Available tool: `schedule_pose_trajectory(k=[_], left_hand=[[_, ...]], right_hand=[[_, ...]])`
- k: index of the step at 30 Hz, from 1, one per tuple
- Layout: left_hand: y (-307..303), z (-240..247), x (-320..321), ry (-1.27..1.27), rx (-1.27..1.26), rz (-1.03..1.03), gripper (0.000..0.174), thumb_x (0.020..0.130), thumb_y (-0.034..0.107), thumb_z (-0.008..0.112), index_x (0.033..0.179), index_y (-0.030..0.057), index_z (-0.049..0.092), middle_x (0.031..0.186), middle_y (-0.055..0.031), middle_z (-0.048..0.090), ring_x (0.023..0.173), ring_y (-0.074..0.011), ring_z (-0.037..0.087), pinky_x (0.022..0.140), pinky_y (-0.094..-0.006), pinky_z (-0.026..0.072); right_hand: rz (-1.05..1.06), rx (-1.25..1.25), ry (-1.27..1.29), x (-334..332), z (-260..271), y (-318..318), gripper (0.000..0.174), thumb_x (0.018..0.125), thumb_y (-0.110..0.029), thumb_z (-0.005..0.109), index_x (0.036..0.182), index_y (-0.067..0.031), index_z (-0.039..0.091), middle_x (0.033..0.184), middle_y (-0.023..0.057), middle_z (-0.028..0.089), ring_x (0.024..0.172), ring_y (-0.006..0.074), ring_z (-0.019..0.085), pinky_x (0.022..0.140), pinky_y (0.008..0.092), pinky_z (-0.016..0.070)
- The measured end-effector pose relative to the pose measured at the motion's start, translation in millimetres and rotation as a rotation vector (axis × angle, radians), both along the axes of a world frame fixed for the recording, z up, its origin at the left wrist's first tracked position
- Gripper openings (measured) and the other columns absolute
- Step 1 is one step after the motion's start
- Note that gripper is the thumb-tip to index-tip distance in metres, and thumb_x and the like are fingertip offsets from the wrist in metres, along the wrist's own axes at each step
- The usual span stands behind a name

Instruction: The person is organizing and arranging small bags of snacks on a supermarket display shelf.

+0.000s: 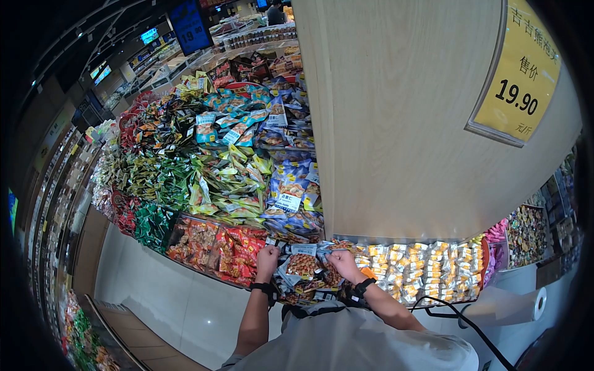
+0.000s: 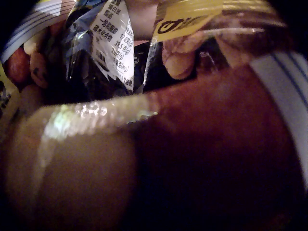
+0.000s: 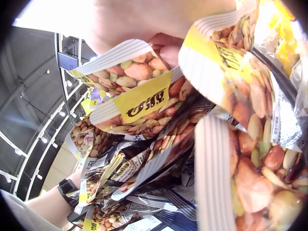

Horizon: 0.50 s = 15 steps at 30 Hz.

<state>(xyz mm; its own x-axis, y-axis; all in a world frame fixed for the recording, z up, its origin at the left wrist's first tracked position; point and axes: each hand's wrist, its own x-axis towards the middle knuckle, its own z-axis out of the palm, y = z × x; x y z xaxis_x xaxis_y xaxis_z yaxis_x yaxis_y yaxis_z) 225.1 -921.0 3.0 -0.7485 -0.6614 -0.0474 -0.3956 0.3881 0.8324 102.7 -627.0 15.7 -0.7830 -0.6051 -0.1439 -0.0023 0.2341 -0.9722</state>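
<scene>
Small clear-and-striped packets of mixed nuts (image 1: 303,264) lie heaped between the two hands in the head view. At the heap's left side is my left hand (image 1: 267,261), its fingertips hidden among dark packets; what it holds cannot be told. My right hand (image 1: 344,263) is at the heap's right side. In the right wrist view that hand (image 3: 139,21) reaches down from the top, its curled fingers (image 3: 168,45) pinching the edge of a nut packet (image 3: 137,71). The left wrist view shows a packet with a printed white label (image 2: 113,43) behind a blurred, very close packet (image 2: 216,125).
Red packets (image 1: 238,250) fill the compartment to the left, white-and-orange ones (image 1: 427,266) the one to the right. Green and blue packets (image 1: 232,179) are piled behind. A wooden panel (image 1: 402,123) with a yellow price sign (image 1: 520,74) rises beyond the right hand. A plastic roll (image 1: 513,306) hangs at lower right.
</scene>
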Motion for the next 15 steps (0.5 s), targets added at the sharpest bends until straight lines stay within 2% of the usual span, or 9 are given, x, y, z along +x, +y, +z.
schedule_pose_trajectory(k=[2, 4, 15], left_hand=[[-0.9, -0.5, -0.6, -0.002, 0.000, 0.001, 0.032, 0.098, 0.022, 0.067, 0.075, -0.0008, 0.068, 0.067, -0.0076, 0.065, 0.065, -0.0172, 0.061, 0.065, -0.0356, 0.0480], [-4.6, -7.2, 0.0, 0.003, -0.012, -0.016, 0.034, 0.098, 0.030, 0.068, 0.081, 0.0002, 0.070, 0.067, -0.0117, 0.065, 0.065, -0.0279, 0.066, 0.064, -0.0417, 0.0486], [-0.8, -0.9, 1.4, 0.026, -0.009, -0.019, 0.034, 0.098, 0.030, 0.068, 0.081, 0.0009, 0.070, 0.067, -0.0105, 0.066, 0.064, -0.0264, 0.064, 0.064, -0.0405, 0.0493]], right_hand=[[0.001, -0.015, 0.015, 0.3, 0.9, 0.0, 0.042, 0.104, -0.028, 0.069, 0.072, -0.0008, 0.066, 0.060, -0.0001, 0.058, 0.057, 0.0091, 0.049, 0.056, 0.0315, 0.0409], [-0.002, -0.015, 0.025, 0.8, 2.8, 0.4, 0.042, 0.104, -0.028, 0.069, 0.072, -0.0008, 0.066, 0.060, 0.0000, 0.058, 0.057, 0.0092, 0.049, 0.056, 0.0316, 0.0408], [0.007, -0.002, 0.056, -0.8, 1.7, 0.3, 0.042, 0.104, -0.026, 0.069, 0.071, 0.0000, 0.064, 0.060, 0.0010, 0.058, 0.057, 0.0099, 0.050, 0.056, 0.0325, 0.0418]])
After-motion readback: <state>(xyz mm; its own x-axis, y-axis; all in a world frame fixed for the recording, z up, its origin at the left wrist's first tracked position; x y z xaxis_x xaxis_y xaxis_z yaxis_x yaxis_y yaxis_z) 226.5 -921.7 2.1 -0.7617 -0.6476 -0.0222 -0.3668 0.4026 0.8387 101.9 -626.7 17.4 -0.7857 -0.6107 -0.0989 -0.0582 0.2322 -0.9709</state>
